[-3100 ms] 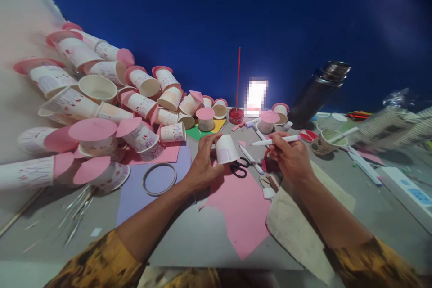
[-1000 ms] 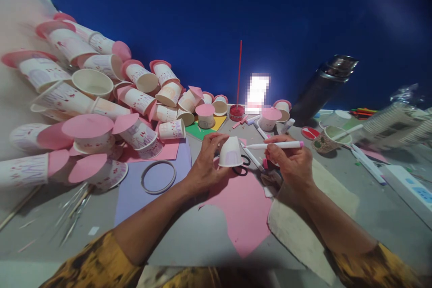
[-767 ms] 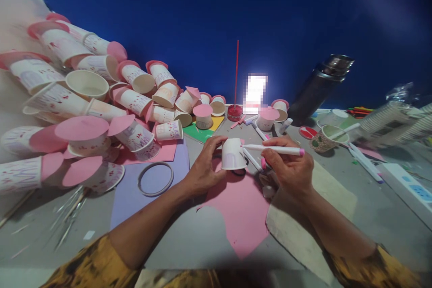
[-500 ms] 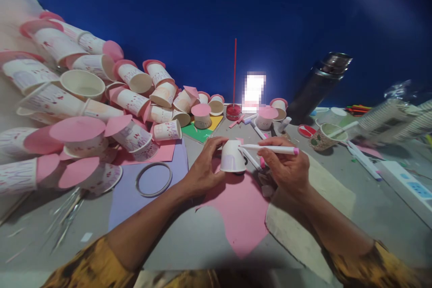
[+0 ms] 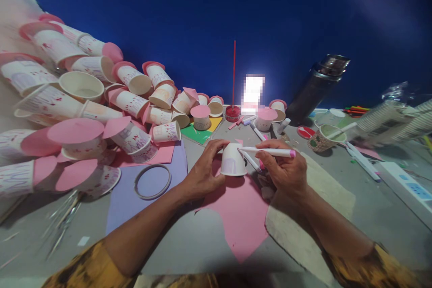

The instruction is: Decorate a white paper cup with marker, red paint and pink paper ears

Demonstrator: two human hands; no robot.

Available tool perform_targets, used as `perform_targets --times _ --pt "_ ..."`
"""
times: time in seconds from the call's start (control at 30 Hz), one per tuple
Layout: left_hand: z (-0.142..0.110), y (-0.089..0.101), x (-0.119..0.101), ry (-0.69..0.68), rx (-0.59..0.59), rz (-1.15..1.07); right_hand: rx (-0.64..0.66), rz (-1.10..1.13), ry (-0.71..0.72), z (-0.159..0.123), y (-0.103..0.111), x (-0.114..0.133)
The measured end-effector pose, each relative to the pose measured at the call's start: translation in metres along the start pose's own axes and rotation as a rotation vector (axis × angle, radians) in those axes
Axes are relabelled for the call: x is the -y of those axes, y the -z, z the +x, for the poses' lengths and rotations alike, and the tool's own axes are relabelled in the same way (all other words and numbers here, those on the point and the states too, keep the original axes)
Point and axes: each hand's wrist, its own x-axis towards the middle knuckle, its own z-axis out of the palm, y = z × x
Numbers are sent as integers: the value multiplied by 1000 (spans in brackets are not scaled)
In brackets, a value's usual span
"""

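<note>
My left hand point(image 5: 207, 171) is closed round the left side of a white paper cup point(image 5: 233, 160), which is upside down with its rim at the bottom. A pale purple patch is coloured on the cup's side. In my right hand point(image 5: 286, 166) is a white felt-tip pen point(image 5: 273, 152) with a pink end, held between thumb and fingers. The pen's tip is at the upper right of the cup's side, touching or very close to it. Under the cup lies a cut sheet of pink paper point(image 5: 245, 225).
Paper cups with pink tops point(image 5: 77, 130) are heaped on the left. A grey ring of tape point(image 5: 135, 186) lies on purple paper point(image 5: 121, 207). Brushes point(image 5: 64, 225) lie front left. A dark flask point(image 5: 317, 87), a patterned cup point(image 5: 319, 141) and a power strip point(image 5: 407, 184) are on the right.
The pen has shifted slightly left along the cup's upper side with my right hand. The cup is turned a little in my left hand. The whole view has shifted slightly.
</note>
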Motion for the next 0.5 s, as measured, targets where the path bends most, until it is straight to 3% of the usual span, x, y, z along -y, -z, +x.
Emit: perform_targets --times 0.5 --pt "0 0 -2 14 7 -15 -2 -1 -26 1 -1 1"
